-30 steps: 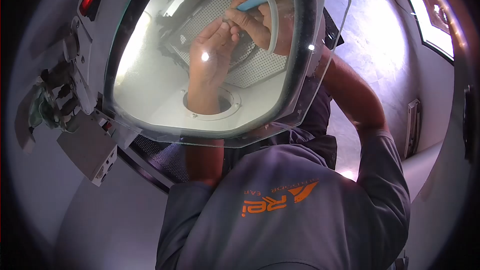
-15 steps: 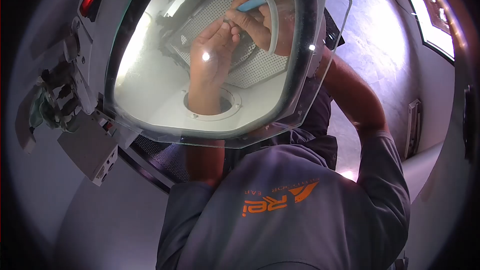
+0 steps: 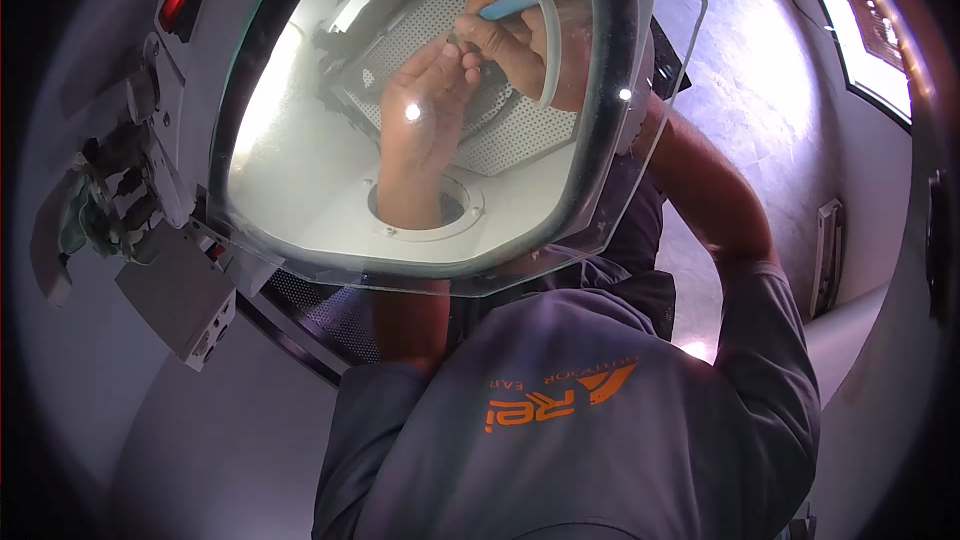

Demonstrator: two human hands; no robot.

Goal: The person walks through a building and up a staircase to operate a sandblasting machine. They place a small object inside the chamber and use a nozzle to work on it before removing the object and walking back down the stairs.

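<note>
Almost nothing has shifted since the earlier frame: my right hand (image 3: 520, 35) has crept slightly up and toward the top edge of the picture, and the blue handpiece (image 3: 507, 6) with it; the left hand (image 3: 425, 105) sits where it was.

The right hand is closed around the blue handpiece like a pen, its grey hose (image 3: 549, 45) looping down over the knuckles. The working tip is hidden behind my fingers, so I cannot tell exactly where it bears. The left hand is pinched narrow at the fingertips, in the upper middle of the frame, on a small part (image 3: 468, 52) too small and shadowed to identify. The two hands touch there.

Both hands work inside the cabinet behind the glass window (image 3: 300, 190), above the perforated tray (image 3: 510, 140). My left forearm enters through the round port (image 3: 455, 220) in the lower middle of the window.

To do this well, I judge I should keep the left pinch steady and low over the perforated tray, rest the heel of the right hand against the left so the tip does not wander, and turn the part rather than the tool. A bright glare spot on the glass lies over my left palm; I would tilt my head to move it off the working point.

The red switch (image 3: 173, 4) sits in the upper left, outside the cabinet.
</note>
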